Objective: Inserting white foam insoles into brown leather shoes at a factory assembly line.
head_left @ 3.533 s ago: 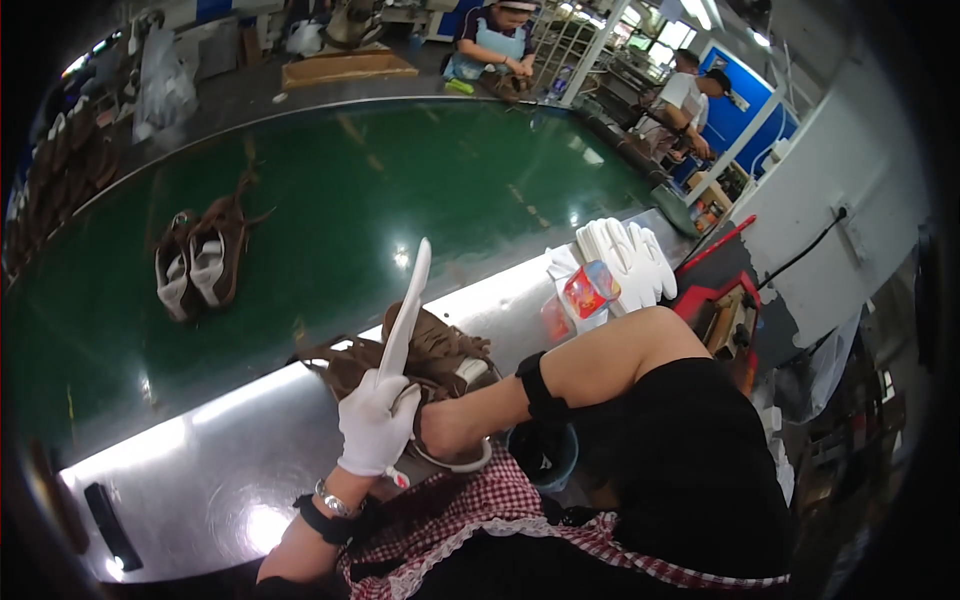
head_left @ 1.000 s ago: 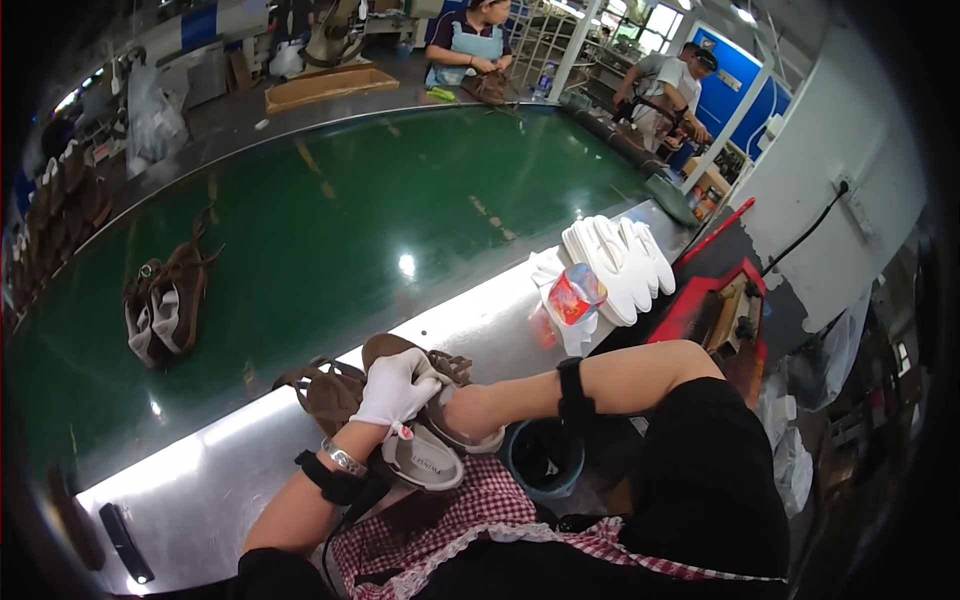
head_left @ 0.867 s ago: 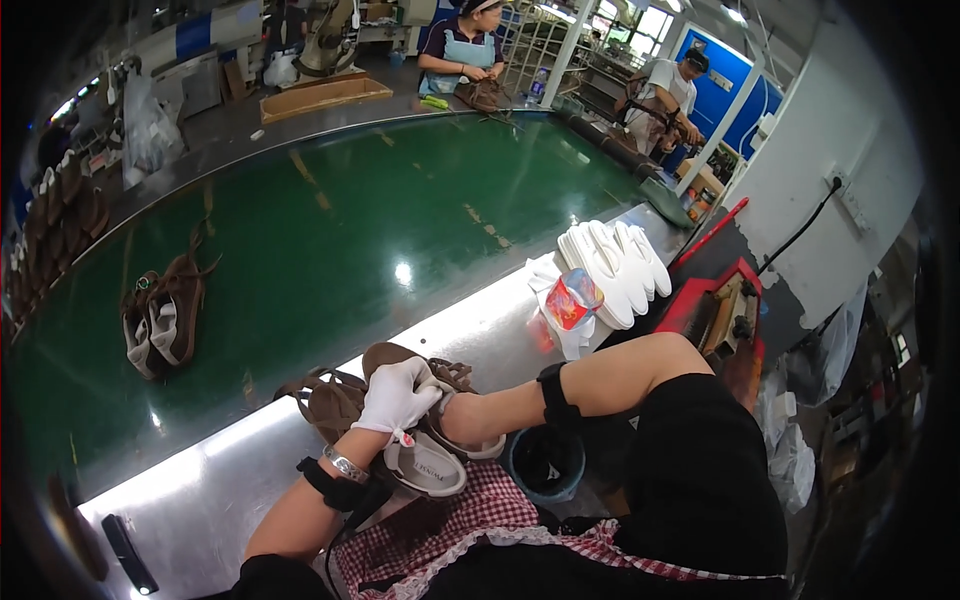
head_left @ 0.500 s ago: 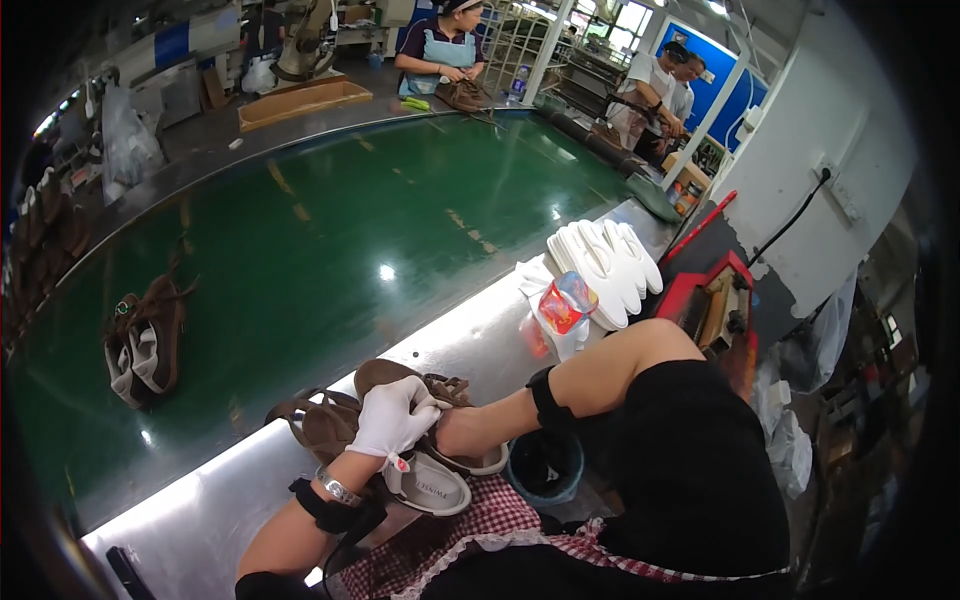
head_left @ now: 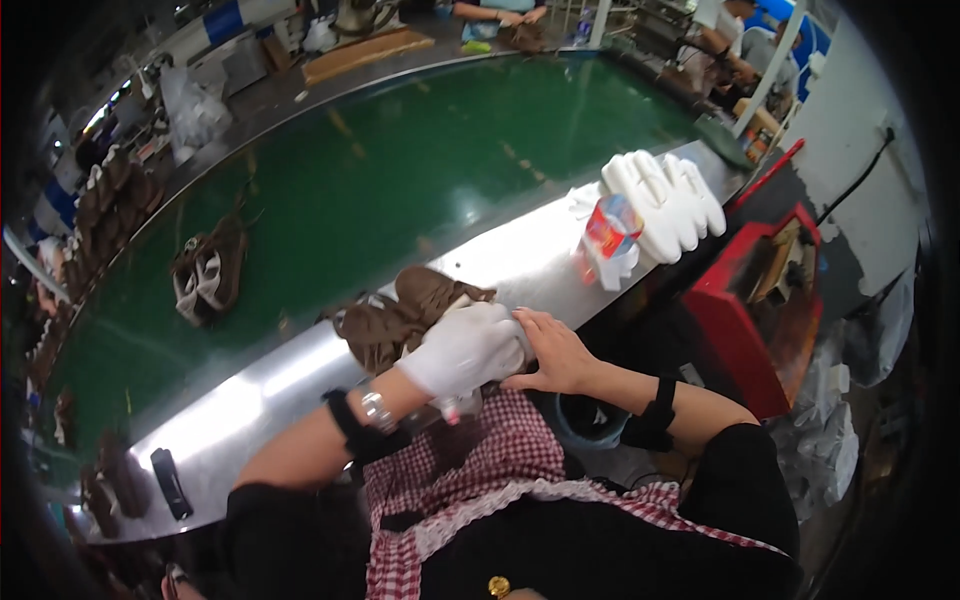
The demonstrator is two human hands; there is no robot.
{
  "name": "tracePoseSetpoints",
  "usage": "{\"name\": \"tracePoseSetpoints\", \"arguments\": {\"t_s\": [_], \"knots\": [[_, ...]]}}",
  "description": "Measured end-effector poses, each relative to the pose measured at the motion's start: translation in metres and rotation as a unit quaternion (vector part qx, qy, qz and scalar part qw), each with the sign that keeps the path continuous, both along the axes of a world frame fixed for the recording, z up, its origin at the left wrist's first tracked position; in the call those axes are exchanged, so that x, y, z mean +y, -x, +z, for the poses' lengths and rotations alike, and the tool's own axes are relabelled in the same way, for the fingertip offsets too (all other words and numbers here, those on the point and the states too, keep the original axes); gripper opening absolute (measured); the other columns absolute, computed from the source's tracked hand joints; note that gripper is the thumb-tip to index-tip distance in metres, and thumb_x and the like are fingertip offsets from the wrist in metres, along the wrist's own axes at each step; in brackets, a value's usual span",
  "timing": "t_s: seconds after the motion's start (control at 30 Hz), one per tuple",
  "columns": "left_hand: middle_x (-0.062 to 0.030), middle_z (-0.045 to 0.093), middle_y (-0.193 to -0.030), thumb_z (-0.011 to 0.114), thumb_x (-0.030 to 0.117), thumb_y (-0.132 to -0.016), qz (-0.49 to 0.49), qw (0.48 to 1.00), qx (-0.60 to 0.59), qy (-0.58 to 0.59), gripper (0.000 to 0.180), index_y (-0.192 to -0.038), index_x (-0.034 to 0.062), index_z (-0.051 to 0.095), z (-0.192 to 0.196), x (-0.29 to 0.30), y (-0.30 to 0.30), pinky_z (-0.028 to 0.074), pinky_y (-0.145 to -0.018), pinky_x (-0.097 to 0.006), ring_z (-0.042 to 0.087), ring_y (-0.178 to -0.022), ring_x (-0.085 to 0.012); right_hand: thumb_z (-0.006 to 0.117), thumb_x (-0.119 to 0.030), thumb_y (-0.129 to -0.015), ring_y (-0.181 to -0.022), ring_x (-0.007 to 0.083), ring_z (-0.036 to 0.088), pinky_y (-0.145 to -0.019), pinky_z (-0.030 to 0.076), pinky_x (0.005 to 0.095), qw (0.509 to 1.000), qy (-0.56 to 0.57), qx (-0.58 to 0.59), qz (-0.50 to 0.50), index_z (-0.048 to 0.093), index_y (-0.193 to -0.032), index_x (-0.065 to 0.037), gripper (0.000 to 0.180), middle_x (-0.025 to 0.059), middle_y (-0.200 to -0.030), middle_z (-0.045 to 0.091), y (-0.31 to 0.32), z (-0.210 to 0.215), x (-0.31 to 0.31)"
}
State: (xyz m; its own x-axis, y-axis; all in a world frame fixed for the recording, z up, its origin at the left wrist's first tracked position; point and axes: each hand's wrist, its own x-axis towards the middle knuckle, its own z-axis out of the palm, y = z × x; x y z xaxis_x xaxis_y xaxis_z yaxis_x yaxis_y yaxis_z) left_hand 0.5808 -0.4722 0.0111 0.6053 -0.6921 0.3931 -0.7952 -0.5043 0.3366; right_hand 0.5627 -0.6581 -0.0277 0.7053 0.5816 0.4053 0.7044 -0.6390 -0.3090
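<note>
A white-gloved left hand [head_left: 468,345] presses closed around a brown strappy sandal [head_left: 400,315] at the near edge of the steel table [head_left: 250,400], while the bare right hand [head_left: 555,350] rests flat beside it, fingers loosely spread and holding nothing. The sandal looks light, its straps soft and floppy, so the firmer sole seems the surest hold. Both forearms angle inward from below.

Beyond my grip, to its right on the counter [head_left: 520,260], a small red, white and blue packet [head_left: 610,222] leans against white moulded forms [head_left: 665,200].
</note>
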Motion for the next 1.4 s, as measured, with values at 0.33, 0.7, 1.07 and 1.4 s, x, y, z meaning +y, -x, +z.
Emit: {"name": "tracePoseSetpoints", "arguments": {"t_s": [0.33, 0.7, 1.07, 1.4], "knots": [[-0.0136, 0.064, -0.082, 0.064, 0.027, -0.063, 0.058, 0.871, 0.255, -0.416, 0.031, -0.084, 0.0044, 0.066, -0.091, -0.002, -0.062, 0.047, -0.068, -0.037, 0.062, -0.075, -0.0288, 0.068, -0.035, -0.068, -0.108, 0.0395, 0.043, -0.093, 0.034, 0.0415, 0.985, -0.138, 0.102, 0.000, 0.028, -0.122, 0.010, 0.081, 0.0286, -0.114, 0.042, 0.020, -0.087, 0.018], [-0.0162, 0.062, -0.077, 0.062, 0.025, -0.065, 0.033, 0.893, 0.227, -0.387, 0.026, -0.078, 0.0028, 0.064, -0.095, -0.026, -0.043, 0.049, -0.063, -0.037, 0.062, -0.069, -0.0294, 0.074, -0.035, -0.062, -0.115, 0.0409, 0.036, -0.098, 0.029, 0.0416, 0.965, -0.219, 0.144, -0.014, 0.014, -0.128, 0.008, 0.099, 0.0288, -0.123, 0.033, 0.014, -0.092, 0.025], [-0.0147, 0.062, -0.071, 0.063, 0.027, -0.060, 0.085, 0.908, 0.215, -0.348, 0.027, -0.075, 0.0044, 0.065, -0.034, -0.025, -0.013, 0.048, -0.061, -0.036, 0.061, -0.066, -0.0297, 0.069, -0.040, -0.066, -0.110, 0.0401, 0.041, -0.094, 0.033, 0.0403, 0.994, -0.085, 0.073, -0.011, 0.024, -0.124, 0.012, 0.090, 0.0298, -0.118, 0.039, 0.021, -0.069, 0.015], [-0.0145, 0.050, -0.081, 0.062, 0.026, -0.059, 0.332, 0.941, 0.045, -0.055, 0.035, -0.084, 0.0045, 0.051, -0.029, 0.076, 0.054, 0.044, -0.068, -0.041, 0.051, -0.079, -0.0331, 0.070, -0.044, -0.063, -0.065, 0.0261, 0.059, -0.050, 0.047, 0.0337, 0.998, 0.042, 0.051, 0.017, 0.029, -0.127, 0.002, 0.089, 0.0126, -0.079, 0.056, 0.063, -0.018, 0.057]]}}
